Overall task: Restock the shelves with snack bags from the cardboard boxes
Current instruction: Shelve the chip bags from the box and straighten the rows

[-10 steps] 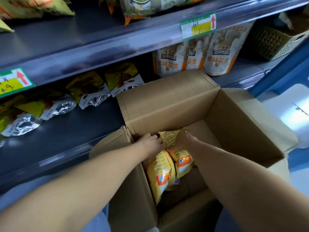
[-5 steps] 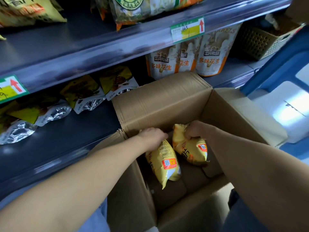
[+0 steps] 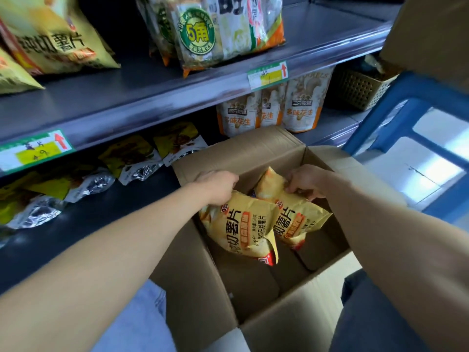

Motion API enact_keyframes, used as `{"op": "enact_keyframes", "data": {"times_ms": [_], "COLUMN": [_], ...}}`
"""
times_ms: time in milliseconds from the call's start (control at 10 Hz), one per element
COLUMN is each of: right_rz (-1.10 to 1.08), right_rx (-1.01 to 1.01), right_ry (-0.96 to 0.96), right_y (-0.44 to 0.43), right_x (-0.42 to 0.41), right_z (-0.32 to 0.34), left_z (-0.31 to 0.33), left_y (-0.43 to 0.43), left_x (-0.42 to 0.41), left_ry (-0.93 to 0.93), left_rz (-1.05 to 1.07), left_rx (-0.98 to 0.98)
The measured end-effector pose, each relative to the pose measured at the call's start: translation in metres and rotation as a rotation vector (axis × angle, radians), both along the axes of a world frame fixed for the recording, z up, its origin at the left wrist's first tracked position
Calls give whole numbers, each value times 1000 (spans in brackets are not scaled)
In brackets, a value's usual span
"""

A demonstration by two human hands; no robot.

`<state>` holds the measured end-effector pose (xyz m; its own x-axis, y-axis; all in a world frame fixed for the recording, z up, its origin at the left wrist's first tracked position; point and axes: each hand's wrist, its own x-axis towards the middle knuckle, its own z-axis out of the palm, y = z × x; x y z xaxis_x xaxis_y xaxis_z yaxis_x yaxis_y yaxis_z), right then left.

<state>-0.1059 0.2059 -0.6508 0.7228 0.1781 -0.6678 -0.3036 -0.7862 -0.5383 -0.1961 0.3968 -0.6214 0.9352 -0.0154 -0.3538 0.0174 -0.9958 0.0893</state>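
An open cardboard box [image 3: 253, 148] sits near, in front of dark store shelves [image 3: 114, 207]. The left hand [image 3: 218, 185], fingers curled, pinches the top edge of a yellow chip bag [image 3: 241, 224] hanging over the box's opening. Just right, the right hand [image 3: 308, 181] pinches the top of a second yellow bag [image 3: 297, 219]; the two bags overlap.

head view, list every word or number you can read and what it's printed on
"切薯片": yellow bag held by the left hand, and second yellow bag in the right hand
"切薯片": big yellow bag, upper left
"5角": green sticker on a clear bag
"三只松鼠", "多味花生": white bags
Too blurred to read: handwriting on the shelf tags
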Motion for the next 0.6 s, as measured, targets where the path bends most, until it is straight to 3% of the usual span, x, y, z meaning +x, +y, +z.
{"op": "enact_keyframes", "data": {"times_ms": [200, 400, 600], "right_rz": [172, 322, 256], "right_rx": [-79, -58, 224], "right_ry": [-277, -486, -533], "right_y": [15, 24, 29], "right_x": [-1, 1, 9], "right_z": [43, 102, 172], "left_z": [33, 105, 179], "left_y": [-7, -3, 24], "left_x": [-3, -2, -9], "left_ry": [-94, -196, -299], "left_rz": [29, 16, 43], "left_rx": [104, 208, 188]}}
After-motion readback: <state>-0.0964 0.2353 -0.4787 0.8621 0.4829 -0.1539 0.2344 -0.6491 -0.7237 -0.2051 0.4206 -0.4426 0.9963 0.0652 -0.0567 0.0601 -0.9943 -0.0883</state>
